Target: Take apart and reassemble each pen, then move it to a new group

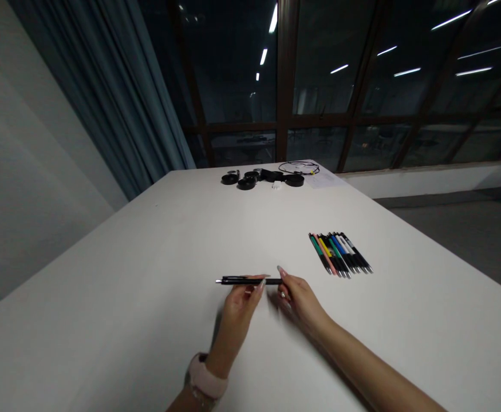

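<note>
A black pen (237,281) lies level between my hands above the white table (147,274), its clip and silver end pointing left. My left hand (242,303) pinches the pen near its middle, thumb in front and fingers behind. At the pen's right end, my right hand (300,298) grips it between thumb and curled fingers, which hide the tip. To the right of my right hand, a row of several pens (339,254) lies side by side on the table, with green, pink, yellow, blue, white and black barrels.
Black round-ended equipment (271,176) sits at the table's far end, beside a coiled black cable (299,167) and a paper sheet (327,180). A blue curtain (121,86) hangs at the left. Dark windows stand behind the table.
</note>
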Motion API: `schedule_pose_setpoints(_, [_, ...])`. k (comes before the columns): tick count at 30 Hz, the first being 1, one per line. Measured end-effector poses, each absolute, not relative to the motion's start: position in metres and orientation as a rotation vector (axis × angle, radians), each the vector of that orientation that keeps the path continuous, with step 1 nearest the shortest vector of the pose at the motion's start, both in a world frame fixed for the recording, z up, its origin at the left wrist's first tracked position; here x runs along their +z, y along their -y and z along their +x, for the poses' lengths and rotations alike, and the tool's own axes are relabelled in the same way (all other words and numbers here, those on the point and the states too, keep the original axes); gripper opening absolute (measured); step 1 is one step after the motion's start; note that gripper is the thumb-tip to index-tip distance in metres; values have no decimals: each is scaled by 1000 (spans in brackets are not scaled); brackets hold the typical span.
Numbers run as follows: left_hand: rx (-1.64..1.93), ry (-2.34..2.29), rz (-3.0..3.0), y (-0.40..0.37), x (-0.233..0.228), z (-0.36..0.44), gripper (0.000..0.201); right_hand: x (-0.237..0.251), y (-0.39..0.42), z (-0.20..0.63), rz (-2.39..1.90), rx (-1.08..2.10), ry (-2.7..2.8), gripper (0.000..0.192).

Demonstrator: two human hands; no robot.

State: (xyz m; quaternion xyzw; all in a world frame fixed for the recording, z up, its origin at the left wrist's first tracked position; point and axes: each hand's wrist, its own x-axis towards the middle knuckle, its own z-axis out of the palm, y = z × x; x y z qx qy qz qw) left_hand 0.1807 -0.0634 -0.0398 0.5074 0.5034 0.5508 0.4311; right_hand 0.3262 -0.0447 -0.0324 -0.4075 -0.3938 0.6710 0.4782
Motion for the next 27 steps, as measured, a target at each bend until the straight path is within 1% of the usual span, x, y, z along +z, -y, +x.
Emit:
schedule_pose_setpoints(3, [1391,-1301,1545,68,-32,179,20,-28,43,330,-965,1737,856,66])
schedule_pose_setpoints(4, [1402,-1314,1628,69,-30,178,18,-26,43,331,-960,1759,853,67])
schedule_pose_setpoints(8, [1391,-1280,1817,75,-23,176,27,-20,45,333,-959,1784,900,68])
schedule_pose_setpoints(15, [1241,-1194,1837,80,-22,176,33,-18,46,332,-984,1761,1005,67])
schedule_pose_setpoints(20, [1270,-1207,1692,80,-28,178,37,-22,46,330,-984,1700,1049,65])
schedule_pose_setpoints(27, [1213,-1247,1416,77,-28,181,48,-21,50,338,-979,1530,1293,60])
